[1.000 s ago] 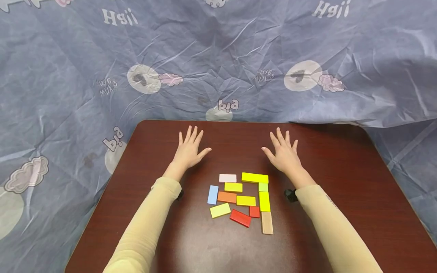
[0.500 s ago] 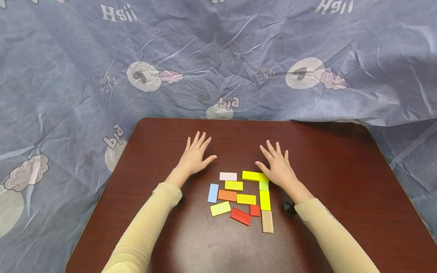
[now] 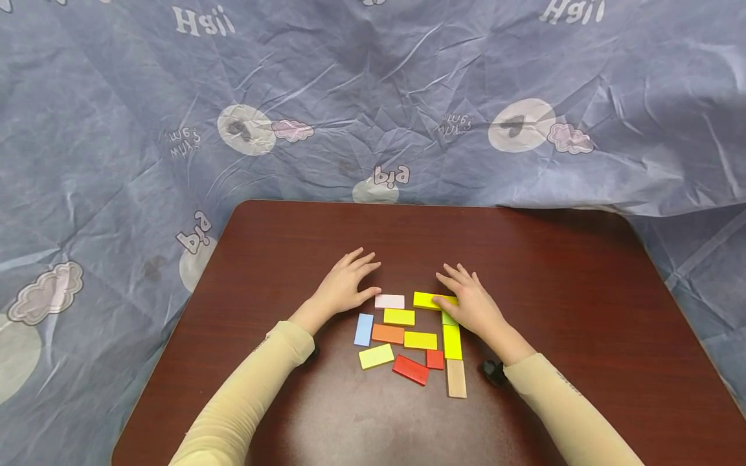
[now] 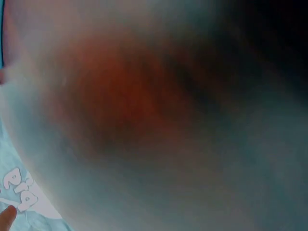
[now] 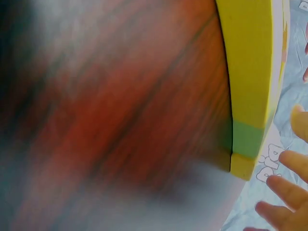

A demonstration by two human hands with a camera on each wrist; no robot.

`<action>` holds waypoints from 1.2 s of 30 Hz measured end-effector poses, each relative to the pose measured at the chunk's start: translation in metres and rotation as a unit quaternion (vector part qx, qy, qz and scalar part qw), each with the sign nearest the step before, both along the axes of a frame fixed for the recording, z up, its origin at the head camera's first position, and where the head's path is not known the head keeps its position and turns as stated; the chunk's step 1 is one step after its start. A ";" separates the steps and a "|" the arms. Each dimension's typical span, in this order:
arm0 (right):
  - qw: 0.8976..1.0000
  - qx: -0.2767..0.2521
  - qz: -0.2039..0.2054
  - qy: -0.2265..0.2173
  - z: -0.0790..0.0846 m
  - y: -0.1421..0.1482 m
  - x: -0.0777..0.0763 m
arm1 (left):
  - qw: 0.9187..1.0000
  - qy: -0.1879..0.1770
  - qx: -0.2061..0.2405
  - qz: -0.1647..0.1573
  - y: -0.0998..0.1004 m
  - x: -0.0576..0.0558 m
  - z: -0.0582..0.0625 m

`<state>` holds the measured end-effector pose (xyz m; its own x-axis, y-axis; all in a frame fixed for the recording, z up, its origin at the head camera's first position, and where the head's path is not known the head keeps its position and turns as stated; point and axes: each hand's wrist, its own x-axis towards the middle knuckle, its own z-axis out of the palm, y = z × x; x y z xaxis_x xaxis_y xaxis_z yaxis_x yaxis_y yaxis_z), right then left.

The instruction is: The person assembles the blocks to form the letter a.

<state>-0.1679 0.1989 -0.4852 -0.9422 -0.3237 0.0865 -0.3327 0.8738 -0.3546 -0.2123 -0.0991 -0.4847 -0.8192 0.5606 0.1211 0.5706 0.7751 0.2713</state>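
Observation:
Flat coloured wooden blocks lie grouped mid-table in the head view. My left hand (image 3: 344, 285) has relaxed, spread fingers, its thumb tip right at the left corner of the pale pink block (image 3: 389, 301). The right hand (image 3: 474, 307) lies over the top right of the group, loosely spread. Its thumb overlaps the long yellow block (image 3: 425, 299), and the hand partly hides the small green block (image 3: 447, 318). Below these run another yellow block (image 3: 452, 342) and a plain wood block (image 3: 456, 378). The right wrist view shows fingers (image 5: 288, 192) beyond a row with a green block (image 5: 247, 137).
Left of that column lie a blue block (image 3: 364, 329), an orange block (image 3: 388, 334), a light yellow block (image 3: 376, 356), a red block (image 3: 411, 369) and a red square block (image 3: 434, 359). The brown table (image 3: 291, 226) backs onto a patterned blue-grey cloth (image 3: 350, 97).
Both hands have come back from the table's far part and inward to the blocks. Their widely spread fingers have relaxed. The blocks keep their arrangement.

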 end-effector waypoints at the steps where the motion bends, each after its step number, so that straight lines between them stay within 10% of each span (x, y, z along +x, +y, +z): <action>1: 1.000 -0.001 0.002 0.001 0.000 -0.001 0.001 | 1.000 -0.003 -0.001 -0.001 0.001 0.001 -0.001; 36: 1.000 -0.026 0.001 0.013 -0.006 -0.007 0.012 | 0.995 -0.089 0.036 -0.037 0.023 0.017 -0.005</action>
<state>-0.1557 0.1916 -0.4914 -0.9385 -0.3209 0.1273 -0.3448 0.8538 -0.3901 -0.1951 -0.0759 -0.4900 -0.7880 0.6153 0.0210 0.5637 0.7073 0.4266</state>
